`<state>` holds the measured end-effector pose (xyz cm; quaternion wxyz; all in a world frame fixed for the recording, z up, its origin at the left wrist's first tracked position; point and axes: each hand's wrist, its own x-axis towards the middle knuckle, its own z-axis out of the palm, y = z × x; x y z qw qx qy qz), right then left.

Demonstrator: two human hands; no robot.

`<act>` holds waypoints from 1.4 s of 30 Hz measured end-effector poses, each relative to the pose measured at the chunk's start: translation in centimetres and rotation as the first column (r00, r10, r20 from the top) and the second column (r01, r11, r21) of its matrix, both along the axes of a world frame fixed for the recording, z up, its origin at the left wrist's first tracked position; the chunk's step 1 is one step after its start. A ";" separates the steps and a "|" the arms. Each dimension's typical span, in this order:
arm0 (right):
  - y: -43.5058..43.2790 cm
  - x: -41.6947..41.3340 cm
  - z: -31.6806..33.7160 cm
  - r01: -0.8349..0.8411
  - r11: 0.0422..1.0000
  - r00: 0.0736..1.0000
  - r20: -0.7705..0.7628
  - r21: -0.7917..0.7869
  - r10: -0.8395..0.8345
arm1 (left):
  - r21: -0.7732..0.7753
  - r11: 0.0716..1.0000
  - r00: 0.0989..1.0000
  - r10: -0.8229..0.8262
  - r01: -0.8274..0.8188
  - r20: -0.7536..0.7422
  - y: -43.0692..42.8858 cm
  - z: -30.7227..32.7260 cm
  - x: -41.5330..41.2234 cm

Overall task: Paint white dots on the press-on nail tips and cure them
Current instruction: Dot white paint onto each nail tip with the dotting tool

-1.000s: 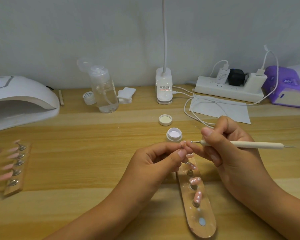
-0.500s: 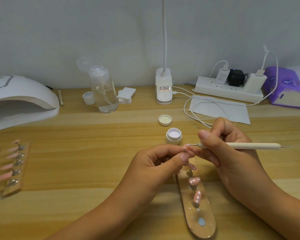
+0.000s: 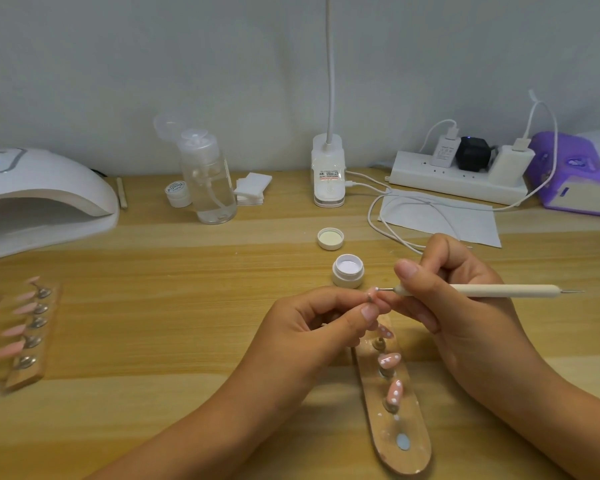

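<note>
Plain pale grey wall [image 3: 118, 64], light wooden table [image 3: 153, 341] (banded grain), white clip lamp [image 3: 328, 174] at back edge, soft even light

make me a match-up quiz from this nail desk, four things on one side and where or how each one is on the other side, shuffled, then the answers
Things
1. dotting tool
2. nail tip
3. paint pot
4. pot lid

Places or states
a. open, standing on the table
b. pinched in the left hand
c. lying loose, farthest back of the four
d. gripped in the right hand

Pairs: 1-d, 2-b, 3-a, 4-c
</note>
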<state>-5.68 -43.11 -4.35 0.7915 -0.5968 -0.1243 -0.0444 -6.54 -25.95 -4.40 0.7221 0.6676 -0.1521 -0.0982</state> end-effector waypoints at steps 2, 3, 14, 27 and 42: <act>0.0 0.0 0.0 0.006 1.000 1.000 0.001 -0.008 -0.005 | 0.000 1.000 1.000 0.001 -0.001 -0.001 0.0 0.0 0.0; -0.1 0.1 0.0 0.008 1.000 1.000 0.002 -0.011 -0.008 | 0.003 1.000 1.000 0.000 0.000 0.000 0.0 0.0 0.0; 0.0 0.0 0.1 0.000 1.000 1.000 0.004 -0.008 0.000 | -0.012 1.000 1.000 0.003 -0.003 -0.009 0.0 0.2 -0.1; -0.1 0.0 0.1 0.001 1.000 1.000 0.005 0.009 -0.001 | -0.004 1.000 1.000 0.009 -0.009 -0.018 0.0 0.3 -0.1; -0.1 0.1 0.0 0.005 0.999 1.000 0.006 -0.032 -0.005 | 0.000 1.000 1.000 0.009 -0.009 -0.013 0.0 0.2 -0.1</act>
